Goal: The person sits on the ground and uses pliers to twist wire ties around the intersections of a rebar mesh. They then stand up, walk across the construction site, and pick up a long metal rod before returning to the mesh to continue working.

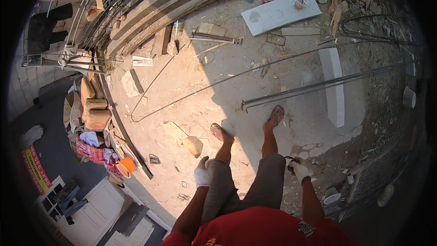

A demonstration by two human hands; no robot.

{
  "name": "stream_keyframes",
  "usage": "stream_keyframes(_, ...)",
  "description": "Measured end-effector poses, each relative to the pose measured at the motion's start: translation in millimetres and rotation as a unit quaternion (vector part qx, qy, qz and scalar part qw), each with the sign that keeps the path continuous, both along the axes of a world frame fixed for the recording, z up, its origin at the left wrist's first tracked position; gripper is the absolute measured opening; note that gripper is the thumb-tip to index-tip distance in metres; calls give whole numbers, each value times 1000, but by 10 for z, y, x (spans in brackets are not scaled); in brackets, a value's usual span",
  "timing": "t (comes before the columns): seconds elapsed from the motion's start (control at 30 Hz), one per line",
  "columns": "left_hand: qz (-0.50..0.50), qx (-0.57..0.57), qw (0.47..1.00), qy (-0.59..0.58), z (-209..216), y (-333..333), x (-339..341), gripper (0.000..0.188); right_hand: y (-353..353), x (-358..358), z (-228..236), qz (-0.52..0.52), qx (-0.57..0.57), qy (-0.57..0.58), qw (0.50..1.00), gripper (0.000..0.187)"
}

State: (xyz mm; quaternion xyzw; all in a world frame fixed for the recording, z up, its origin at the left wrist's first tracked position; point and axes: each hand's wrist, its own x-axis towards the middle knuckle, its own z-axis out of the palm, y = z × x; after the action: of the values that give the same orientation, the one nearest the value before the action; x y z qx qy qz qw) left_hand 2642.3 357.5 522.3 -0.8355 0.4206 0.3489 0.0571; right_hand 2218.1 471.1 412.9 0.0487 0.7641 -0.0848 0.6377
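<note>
My left hand [203, 173], in a white work glove, hangs beside my left knee. Its fingers look loosely apart, and nothing shows in them. On the other side, my gloved right hand [301, 170] is closed beside my right thigh. A small dark tool [289, 157] sticks out of its grip; its exact kind is too small to tell. Ahead of my sandalled feet, long thin steel rods [291, 90] with bent ends lie across the ground. A longer bent rod [195, 92] forms a narrow loop to their left.
A pale slab [281, 14] bearing a plastic cup [300, 3] lies at the far side. Another white block [333, 93] sits under the rods at right. Stacked brown sacks [97, 114] and an orange bucket [126, 166] stand left, beyond a long edge beam [125, 132].
</note>
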Motion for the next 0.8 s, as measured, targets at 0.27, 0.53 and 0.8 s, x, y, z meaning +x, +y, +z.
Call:
stream_keyframes(0.27, 243, -14, 967, 73, -256, 1179, 2463, 43, 198, 1200, 1251, 36, 9, -38, 999, 21)
stream_keyframes(0.53, 245, 59, 966, -52, 302, 1112, 3749, 44, -596, 2384, 2119, 203, -79, -101, 971, 18)
stream_keyframes(0.8, 460, -148, 866, 129, 130, 1269, 4308, 32, -1392, 3362, 2639, 230, -98, -117, 961, 39)
